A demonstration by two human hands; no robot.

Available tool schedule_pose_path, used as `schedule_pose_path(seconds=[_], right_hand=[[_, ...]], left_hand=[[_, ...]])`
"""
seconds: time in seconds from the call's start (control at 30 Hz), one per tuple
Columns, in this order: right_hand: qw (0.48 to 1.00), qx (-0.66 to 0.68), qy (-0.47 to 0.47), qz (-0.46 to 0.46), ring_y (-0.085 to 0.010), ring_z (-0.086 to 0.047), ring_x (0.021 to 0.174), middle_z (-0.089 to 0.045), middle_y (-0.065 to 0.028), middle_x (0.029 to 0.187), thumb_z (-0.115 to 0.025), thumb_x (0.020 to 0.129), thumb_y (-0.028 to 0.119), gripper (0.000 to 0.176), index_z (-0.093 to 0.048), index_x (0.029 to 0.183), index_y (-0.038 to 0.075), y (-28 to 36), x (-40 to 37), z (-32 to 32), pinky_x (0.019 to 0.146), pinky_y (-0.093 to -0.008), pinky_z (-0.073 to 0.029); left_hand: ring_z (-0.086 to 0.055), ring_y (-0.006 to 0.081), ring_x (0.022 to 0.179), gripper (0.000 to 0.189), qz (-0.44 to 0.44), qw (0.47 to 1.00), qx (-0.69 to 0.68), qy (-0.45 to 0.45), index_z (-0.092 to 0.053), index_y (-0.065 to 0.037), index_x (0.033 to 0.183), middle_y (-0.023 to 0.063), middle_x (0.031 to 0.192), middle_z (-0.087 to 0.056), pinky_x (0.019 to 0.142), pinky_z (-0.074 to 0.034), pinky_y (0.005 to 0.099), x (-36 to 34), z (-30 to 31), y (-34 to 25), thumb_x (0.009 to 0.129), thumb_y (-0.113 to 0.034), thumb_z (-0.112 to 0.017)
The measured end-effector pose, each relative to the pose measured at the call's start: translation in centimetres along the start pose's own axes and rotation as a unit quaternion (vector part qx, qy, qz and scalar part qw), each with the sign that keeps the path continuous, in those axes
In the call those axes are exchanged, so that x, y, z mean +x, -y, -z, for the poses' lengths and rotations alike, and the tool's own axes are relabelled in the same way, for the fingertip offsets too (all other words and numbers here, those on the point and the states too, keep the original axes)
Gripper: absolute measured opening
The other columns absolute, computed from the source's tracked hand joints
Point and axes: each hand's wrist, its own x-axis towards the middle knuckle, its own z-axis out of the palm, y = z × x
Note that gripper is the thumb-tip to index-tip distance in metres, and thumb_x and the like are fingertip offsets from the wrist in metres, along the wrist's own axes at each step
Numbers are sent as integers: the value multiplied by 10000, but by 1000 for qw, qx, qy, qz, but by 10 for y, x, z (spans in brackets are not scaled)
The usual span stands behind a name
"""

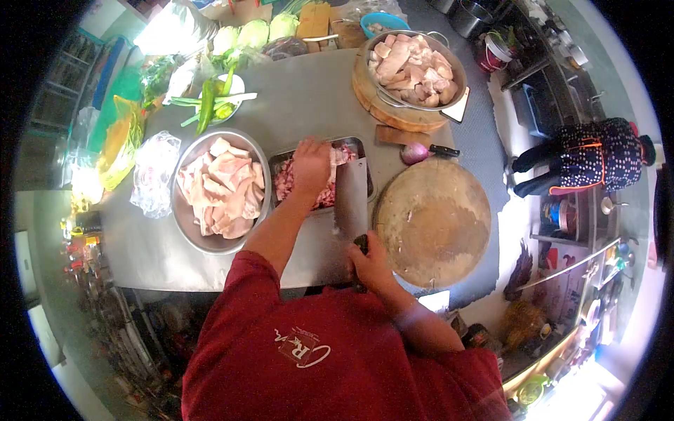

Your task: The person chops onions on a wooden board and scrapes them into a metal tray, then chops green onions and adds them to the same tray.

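Observation:
My right hand (pixel 370 263) is wrapped around the dark handle of a cleaver (pixel 352 196). Its broad blade points away from me, over the right end of a metal tray (pixel 371 168). Chopped pink meat (pixel 284 181) lies in that tray. Over the meat, close to the blade's left side, is my left hand (pixel 312 167); its back faces up and its fingers are mostly hidden. Right of the cleaver lies a round wooden chopping board (pixel 435 221) with damp marks on it. A steel bowl (pixel 178 221) of pale meat pieces (pixel 223 186) stands left of the tray.
A pot (pixel 460 88) full of meat stands on another round board (pixel 365 91). Near it are a red onion (pixel 414 153) and a small knife (pixel 444 150). Green peppers (pixel 206 105), plastic bags (pixel 156 172) and cabbages (pixel 254 33) lie back left. Another person (pixel 590 156) is at right.

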Motion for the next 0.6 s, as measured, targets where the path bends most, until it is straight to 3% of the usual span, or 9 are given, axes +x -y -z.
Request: schedule_pose_path(seconds=[0.07, 0.17, 0.3, 0.33, 0.43, 0.47, 0.5, 0.53, 0.6], right_hand=[[1000, 25, -8, -4, -162, -562, 470, -555, -54, 609, -581, 982, 149, 158, -459, 971, 51, -2, -2, 7, 431, -328, -469], [998, 64, -22, -13, -148, -551, 466, -552, -42, 607, -591, 992, 182, 176, -482, 949, 51, 5, -9, 23, 425, -321, -461], [995, 90, -31, -29, -170, -594, 566, -627, -48, 705, -615, 993, 283, 258, -569, 1009, 30, -16, -16, 78, 524, -336, -492], [995, 8, -61, -76, -216, -630, 615, -653, -98, 735, -631, 979, 282, 260, -604, 1017, 26, -34, -14, 100, 569, -374, -509], [946, -248, -194, 71, -376, -679, 742, -681, -207, 821, -642, 954, 267, 262, -633, 1090, 44, -58, -21, 167, 658, -463, -532], [917, -306, -234, 105, -425, -679, 786, -684, -237, 864, -644, 945, 260, 271, -632, 1121, 54, -55, -22, 185, 684, -489, -537], [895, -352, -242, 125, -437, -673, 797, -686, -235, 897, -639, 943, 249, 263, -630, 1125, 60, -40, -22, 201, 689, -500, -539], [872, -397, -250, 143, -449, -666, 809, -688, -233, 931, -633, 940, 239, 257, -629, 1129, 65, -27, -21, 215, 694, -510, -542], [854, -428, -242, 169, -439, -671, 812, -688, -222, 955, -617, 942, 223, 252, -620, 1148, 76, -32, -8, 240, 690, -511, -546]], left_hand=[[-618, 358, 1116, 218, 38, 999, -23, -7, -713, -56, 1047, 151, 1089, -690, 988, -484, 465, 1, 9, 1, 891, -173, -614], [-638, 381, 1047, 220, 98, 990, -3, 101, -697, -45, 1058, 175, 1067, -687, 919, -515, 456, -4, 13, -3, 890, -157, -610], [-653, 373, 1032, 187, -95, 992, -85, -25, -679, -24, 1057, 176, 1103, -687, 912, -532, 445, -6, 9, -23, 907, -117, -618], [-652, 376, 1041, 186, -84, 988, -128, -27, -674, -21, 1068, 175, 1115, -687, 918, -531, 439, -9, 13, -34, 905, -94, -622], [-651, 380, 1059, 202, -109, 974, -198, -17, -666, -18, 1096, 173, 1127, -690, 912, -533, 429, -27, 11, -60, 899, -45, -629], [-654, 378, 1061, 198, -39, 970, -239, 12, -664, -21, 1102, 171, 1120, -693, 917, -530, 433, -42, 11, -78, 910, -48, -621], [-656, 377, 1063, 194, 30, 959, -278, 41, -661, -25, 1107, 169, 1113, -696, 923, -527, 437, -50, 10, -90, 921, -52, -614], [-661, 374, 1057, 191, -37, 964, -265, 4, -660, -29, 1112, 170, 1102, -701, 917, -532, 432, -62, -8, -88, 929, -51, -607], [-658, 374, 1063, 205, -22, 961, -276, 12, -655, -29, 1129, 176, 1117, -695, 920, -531, 438, -80, -13, -107, 933, -43, -598]])
